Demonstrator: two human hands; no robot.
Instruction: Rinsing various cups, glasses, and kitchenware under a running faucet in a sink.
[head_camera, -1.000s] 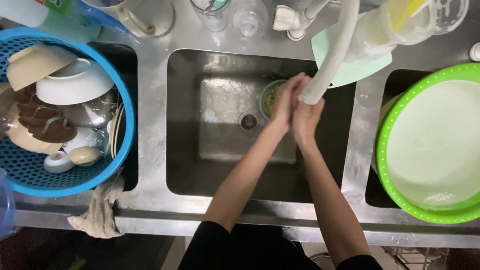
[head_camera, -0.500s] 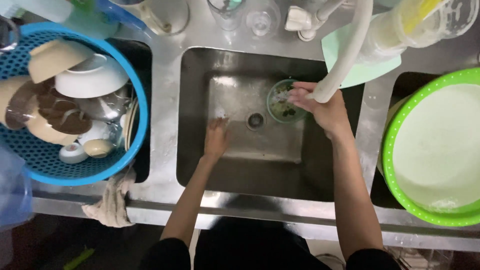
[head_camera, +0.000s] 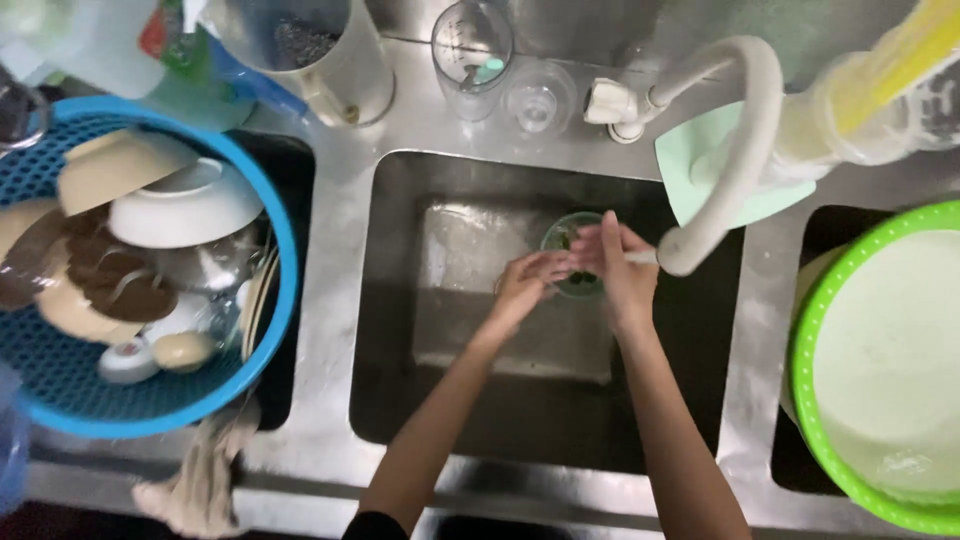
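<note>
Both my hands are over the middle of a steel sink (head_camera: 400, 330), under the mouth of a white bent tap hose (head_camera: 735, 160). My left hand (head_camera: 525, 285) has its fingers spread and reaches right toward the other hand. My right hand (head_camera: 620, 270) is beside it, fingers extended over a small green round container (head_camera: 565, 235) that sits in the sink behind them. The fingertips of both hands touch or nearly touch. Whether either hand grips the container I cannot tell.
A blue perforated basket (head_camera: 60, 400) at left holds bowls, plates and dirty dishes. A green colander-like basket (head_camera: 810, 340) with a pale basin sits at right. Glass cups (head_camera: 472, 45), a metal jug (head_camera: 300, 50) and a mint cutting board (head_camera: 700, 175) stand behind the sink. A rag (head_camera: 200, 470) hangs at front left.
My left hand has moved right from the sink's drain area to meet my right hand by the green container. The view has tilted and shifted slightly.
</note>
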